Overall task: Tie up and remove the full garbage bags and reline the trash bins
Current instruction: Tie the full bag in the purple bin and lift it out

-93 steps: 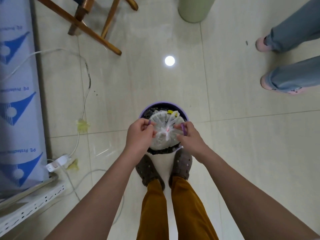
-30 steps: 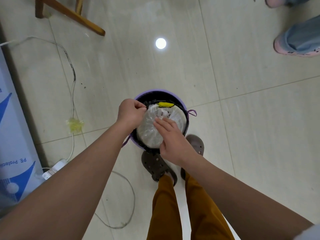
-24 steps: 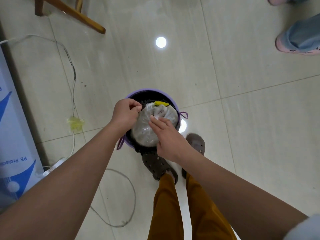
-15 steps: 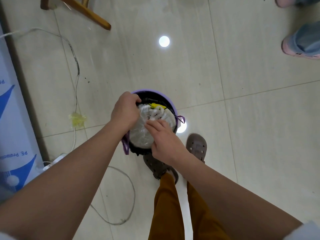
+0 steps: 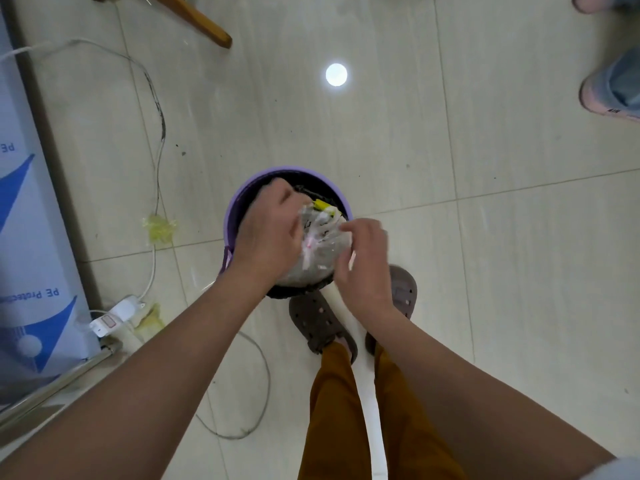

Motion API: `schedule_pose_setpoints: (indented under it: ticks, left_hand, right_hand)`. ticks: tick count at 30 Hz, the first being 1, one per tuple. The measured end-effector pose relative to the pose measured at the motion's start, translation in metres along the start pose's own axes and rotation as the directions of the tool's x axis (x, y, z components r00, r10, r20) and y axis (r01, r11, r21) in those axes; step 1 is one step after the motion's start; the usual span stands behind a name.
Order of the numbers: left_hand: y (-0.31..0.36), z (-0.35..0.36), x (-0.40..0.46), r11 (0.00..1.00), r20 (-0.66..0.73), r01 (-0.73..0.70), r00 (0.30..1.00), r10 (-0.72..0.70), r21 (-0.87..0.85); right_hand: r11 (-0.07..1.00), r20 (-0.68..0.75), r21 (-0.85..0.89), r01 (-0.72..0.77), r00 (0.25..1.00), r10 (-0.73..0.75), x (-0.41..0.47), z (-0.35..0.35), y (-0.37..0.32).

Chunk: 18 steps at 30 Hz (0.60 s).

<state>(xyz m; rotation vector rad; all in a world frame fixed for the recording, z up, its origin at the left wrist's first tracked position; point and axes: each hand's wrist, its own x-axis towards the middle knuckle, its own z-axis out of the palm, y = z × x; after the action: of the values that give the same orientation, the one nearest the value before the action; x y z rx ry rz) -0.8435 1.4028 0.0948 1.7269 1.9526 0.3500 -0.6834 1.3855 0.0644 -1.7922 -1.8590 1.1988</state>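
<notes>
- The left hand [image 5: 268,230] is down at the left side of the clear bag [image 5: 320,247]. Its fingers are curled against the bag, at the dark liner [image 5: 311,289] by the bin's rim. It is a bit blurry, so I cannot tell just what it has hold of.
- The right hand [image 5: 363,261] is on the right side of the clear bag. Its fingers are bent and touch the plastic. I cannot tell if it pinches it.
- The clear bag is full and puffy. It sits inside the purple bin [image 5: 239,209] and pokes up over the top. Something yellow [image 5: 323,205] shows at its far edge.
- The dark liner shows between the clear bag and the bin wall.
- The purple bin stands on the pale tile floor [image 5: 502,271], right in front of the person's brown shoes [image 5: 318,323].
- A white cable [image 5: 154,258] runs along the floor at the left to a power strip [image 5: 116,315].
- A wooden leg [image 5: 197,20] is at the top left.
- Another person's pink shoe [image 5: 604,103] is at the far right.
</notes>
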Motion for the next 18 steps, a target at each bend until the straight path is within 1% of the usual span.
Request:
schedule_pose_setpoints:
  ticks: [1,2,3,4,5,6,7,8,10,13,15,18]
  left_hand:
    - [0.004,0.002,-0.003,0.995,0.061,-0.096,0.993,0.096,-0.007]
    - [0.007,0.006,-0.007,0.986,0.137,-0.164,0.977,0.163,-0.003]
    - [0.009,0.011,-0.011,0.979,0.226,-0.204,0.955,0.195,0.019]
    - [0.010,0.016,-0.016,0.973,0.315,-0.222,0.929,0.195,0.055]
    - [0.009,0.021,-0.020,0.968,0.380,-0.232,0.908,0.179,0.098]
    - [0.007,0.025,-0.024,0.959,0.410,-0.246,0.896,0.169,0.141]
    - [0.004,0.029,-0.026,0.949,0.427,-0.263,0.889,0.168,0.175]
    - [0.002,0.032,-0.028,0.940,0.445,-0.275,0.881,0.161,0.204]
    - [-0.002,0.036,-0.029,0.925,0.475,-0.281,0.870,0.134,0.255]
    - [-0.004,0.037,-0.029,0.917,0.503,-0.278,0.858,0.103,0.286]
    - [-0.002,0.036,-0.027,0.918,0.524,-0.261,0.849,0.071,0.299]
    - [0.002,0.036,-0.024,0.917,0.550,-0.222,0.835,0.004,0.330]
  right_hand:
    - [0.990,-0.070,-0.003,-0.144,0.987,0.144,0.003,-0.001,0.005]
    - [0.958,-0.088,-0.012,-0.286,0.955,0.284,0.008,-0.003,0.011]
    - [0.918,-0.054,-0.028,-0.397,0.917,0.395,0.013,-0.006,0.019]
    - [0.888,0.023,-0.038,-0.458,0.888,0.459,0.018,-0.009,0.027]
    - [0.881,0.117,-0.042,-0.472,0.873,0.473,0.023,-0.011,0.033]
    - [0.890,0.200,-0.053,-0.453,0.868,0.454,0.027,-0.013,0.037]
    - [0.907,0.256,-0.066,-0.417,0.871,0.419,0.030,-0.013,0.040]
    - [0.922,0.283,-0.072,-0.380,0.879,0.384,0.033,-0.013,0.042]
    - [0.948,0.261,-0.080,-0.309,0.911,0.319,0.039,-0.011,0.044]
    - [0.966,0.163,-0.058,-0.254,0.952,0.260,0.042,-0.016,0.046]
    - [0.966,0.096,-0.002,-0.257,0.962,0.256,0.042,-0.023,0.044]
    - [0.940,0.056,0.103,-0.324,0.946,0.320,0.037,-0.038,0.040]
